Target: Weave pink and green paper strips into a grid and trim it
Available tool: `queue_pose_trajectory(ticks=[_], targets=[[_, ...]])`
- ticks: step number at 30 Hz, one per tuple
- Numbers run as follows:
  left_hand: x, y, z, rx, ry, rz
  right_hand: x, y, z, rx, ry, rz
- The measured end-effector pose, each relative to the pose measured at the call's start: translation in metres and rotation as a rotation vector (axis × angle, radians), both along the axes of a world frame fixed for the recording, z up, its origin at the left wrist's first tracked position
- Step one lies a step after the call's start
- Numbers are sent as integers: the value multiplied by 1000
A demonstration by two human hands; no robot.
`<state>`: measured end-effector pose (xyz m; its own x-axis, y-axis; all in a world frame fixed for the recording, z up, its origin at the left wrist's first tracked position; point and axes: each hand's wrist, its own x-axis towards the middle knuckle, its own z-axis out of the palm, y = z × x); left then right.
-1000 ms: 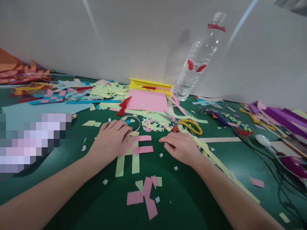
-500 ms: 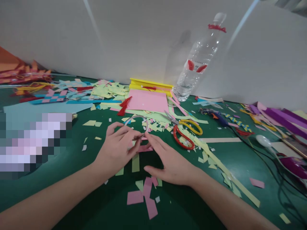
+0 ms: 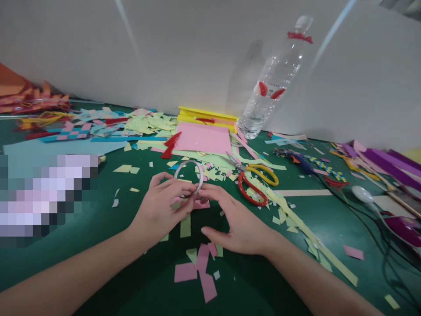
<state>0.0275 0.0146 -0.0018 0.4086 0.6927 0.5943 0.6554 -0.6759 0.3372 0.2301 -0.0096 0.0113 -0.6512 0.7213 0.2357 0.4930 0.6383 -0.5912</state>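
A thin, pale ring that looks like a nearly used-up roll of tape (image 3: 201,174) stands upright between my hands. The fingertips and thumb of my left hand (image 3: 164,202) pinch its lower edge. My right hand (image 3: 235,219) reaches in from the other side, its fingertips at the ring's lower right, the thumb spread well away from them. Below the hands lie pink paper pieces (image 3: 185,272) and a pale green strip (image 3: 185,226). Just beyond the ring, small paper scraps (image 3: 215,172) are scattered.
Red-and-yellow scissors (image 3: 251,186) lie open to the right. Behind are pink paper (image 3: 202,137), a red tassel (image 3: 170,146) and a clear bottle (image 3: 272,83) against the wall. A glue gun (image 3: 301,161) with a black cord and a purple-and-white spoon-like item (image 3: 401,226) lie at right.
The ring has turned and tilted slightly in my left hand, showing more of its band. My right fingertips have curled and drawn back a little to the right.
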Motion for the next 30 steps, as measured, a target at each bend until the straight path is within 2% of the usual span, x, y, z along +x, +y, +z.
queue_pose_trajectory(ticks=[6,11,17,23,30], targets=[[0,-1,1,-5,14,3,-1,0,-4,148,51,-158],[2,-2,0,-20,-37,-21,-2,1,-8,349,-83,-105],[2,-4,-2,-73,-33,-45,-1,4,-14,492,26,-130],[3,-7,-2,-98,-5,-78,-6,9,-12,479,127,-183],[-2,-5,-2,-80,-8,-89,-15,19,2,518,7,-163]])
